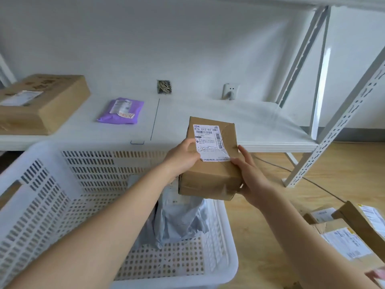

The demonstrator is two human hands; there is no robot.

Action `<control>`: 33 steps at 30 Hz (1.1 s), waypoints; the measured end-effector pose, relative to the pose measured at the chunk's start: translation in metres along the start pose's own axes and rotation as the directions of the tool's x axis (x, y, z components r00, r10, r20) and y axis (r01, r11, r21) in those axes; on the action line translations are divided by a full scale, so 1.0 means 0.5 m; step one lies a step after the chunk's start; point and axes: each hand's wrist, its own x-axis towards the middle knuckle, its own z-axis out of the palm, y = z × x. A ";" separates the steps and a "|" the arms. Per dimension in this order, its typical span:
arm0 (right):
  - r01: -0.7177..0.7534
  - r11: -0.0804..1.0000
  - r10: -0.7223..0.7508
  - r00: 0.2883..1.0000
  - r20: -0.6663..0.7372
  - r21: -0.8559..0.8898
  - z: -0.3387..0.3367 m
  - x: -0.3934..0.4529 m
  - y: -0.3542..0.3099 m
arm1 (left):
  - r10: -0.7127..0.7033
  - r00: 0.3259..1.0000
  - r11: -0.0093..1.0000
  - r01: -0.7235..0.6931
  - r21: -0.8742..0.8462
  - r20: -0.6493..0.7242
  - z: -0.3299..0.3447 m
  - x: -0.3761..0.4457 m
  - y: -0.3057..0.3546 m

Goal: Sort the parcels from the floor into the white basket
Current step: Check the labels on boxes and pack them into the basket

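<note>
A small brown cardboard parcel (210, 176) with a white shipping label is held in the air above the right part of the white basket (48, 197). My left hand (183, 157) grips its left side with the thumb on the label. My right hand (250, 174) grips its right side. Inside the basket lies a grey plastic mailer bag (179, 222). Several cardboard parcels (350, 232) with labels lie on the wooden floor at the lower right.
A low white shelf (260, 126) stands behind the basket, carrying a large cardboard box (39, 103) at the left and a purple mailer (123, 111). White metal shelf posts (343, 124) rise at the right. A cable runs across the wooden floor (312, 180).
</note>
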 end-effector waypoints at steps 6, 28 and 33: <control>-0.019 0.994 0.037 0.984 0.174 -0.108 0.164 0.010 0.034 | -0.064 0.992 0.998 0.061 -0.030 -0.112 -0.129 -0.014 -0.120; 0.092 0.770 0.037 0.981 0.189 -0.632 0.357 0.107 0.230 | -0.323 0.929 0.891 0.362 -0.275 0.178 -0.208 0.030 -0.416; 0.196 0.500 0.016 0.972 0.235 -0.844 0.350 0.142 0.262 | -0.334 0.925 0.907 0.368 -0.205 0.180 -0.177 0.050 -0.455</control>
